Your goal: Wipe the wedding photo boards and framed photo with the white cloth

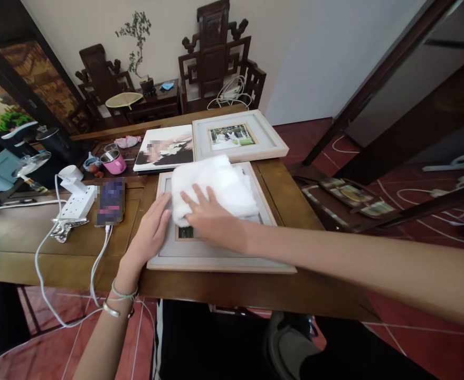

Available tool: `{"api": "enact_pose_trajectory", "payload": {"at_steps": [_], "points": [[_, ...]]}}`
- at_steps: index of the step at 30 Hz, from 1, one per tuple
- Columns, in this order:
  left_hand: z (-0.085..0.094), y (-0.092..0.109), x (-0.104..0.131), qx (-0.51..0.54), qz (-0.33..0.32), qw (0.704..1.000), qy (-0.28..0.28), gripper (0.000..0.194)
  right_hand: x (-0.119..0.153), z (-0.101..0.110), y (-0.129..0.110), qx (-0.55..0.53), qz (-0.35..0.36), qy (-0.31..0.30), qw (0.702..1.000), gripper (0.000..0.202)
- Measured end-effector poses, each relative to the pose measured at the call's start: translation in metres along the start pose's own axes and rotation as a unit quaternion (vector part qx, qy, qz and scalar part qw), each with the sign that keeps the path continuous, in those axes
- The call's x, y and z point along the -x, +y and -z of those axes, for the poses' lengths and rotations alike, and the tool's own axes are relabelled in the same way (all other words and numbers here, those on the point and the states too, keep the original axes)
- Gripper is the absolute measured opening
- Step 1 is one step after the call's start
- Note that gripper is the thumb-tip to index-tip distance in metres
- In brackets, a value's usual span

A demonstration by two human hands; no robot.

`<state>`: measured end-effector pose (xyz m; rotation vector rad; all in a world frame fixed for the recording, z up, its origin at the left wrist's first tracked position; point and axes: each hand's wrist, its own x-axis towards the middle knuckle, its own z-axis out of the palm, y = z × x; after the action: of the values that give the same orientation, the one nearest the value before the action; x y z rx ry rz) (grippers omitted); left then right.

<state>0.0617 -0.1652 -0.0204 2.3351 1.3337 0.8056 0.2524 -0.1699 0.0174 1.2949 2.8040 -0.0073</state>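
Note:
My right hand [211, 219] lies with spread fingers on top of a folded white towel [232, 184], pressing it against a picture frame. The picture frame [219, 258] lies flat near the table's front edge, with a pale wood border and a light grey mat. Towel and hand hide most of its middle; a dark corner of the picture shows below them. My left hand [152, 227] rests along the frame's left side, its fingers stretched out and fingertips close to the towel.
Behind lie a second framed photo [239, 137] and a photo album [166, 148]. To the left are a phone [111, 201] with a charging cable, a power strip [77, 200], a pink mug [113, 162] and tea things. White cables hang over the wooden table's [136, 253] front edge.

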Motion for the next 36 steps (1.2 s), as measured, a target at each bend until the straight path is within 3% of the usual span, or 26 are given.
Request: {"api": "enact_pose_trajectory", "payload": {"at_steps": [6, 12, 16, 22, 26, 31, 36], "points": [[0.0, -0.001, 0.001, 0.015, 0.012, 1.0, 0.009, 0.047, 0.029, 0.007, -0.04, -0.027, 0.06, -0.049, 0.997, 0.032], [0.0, -0.001, 0.0, 0.015, 0.004, 1.0, 0.0, 0.046, 0.04, 0.011, -0.039, -0.048, 0.091, -0.04, 0.994, 0.033], [0.0, -0.002, 0.001, 0.018, -0.016, 1.0, 0.001, 0.047, 0.023, 0.008, -0.021, -0.023, 0.057, -0.02, 0.998, 0.034], [0.001, -0.001, 0.002, 0.022, -0.017, 1.0, -0.002, 0.052, -0.027, -0.006, 0.003, -0.03, -0.024, 0.016, 0.999, 0.042], [0.002, 0.003, 0.004, 0.041, -0.009, 0.999, 0.011, 0.055, -0.037, -0.009, -0.002, -0.021, 0.003, 0.027, 0.999, 0.04], [0.001, 0.004, 0.005, 0.066, -0.003, 0.997, 0.047, 0.059, -0.005, 0.001, -0.024, -0.03, 0.067, 0.01, 0.997, 0.036], [0.001, 0.003, 0.006, 0.063, 0.017, 0.997, 0.041, 0.06, 0.036, 0.014, -0.05, -0.063, 0.132, -0.039, 0.988, 0.035]]}}
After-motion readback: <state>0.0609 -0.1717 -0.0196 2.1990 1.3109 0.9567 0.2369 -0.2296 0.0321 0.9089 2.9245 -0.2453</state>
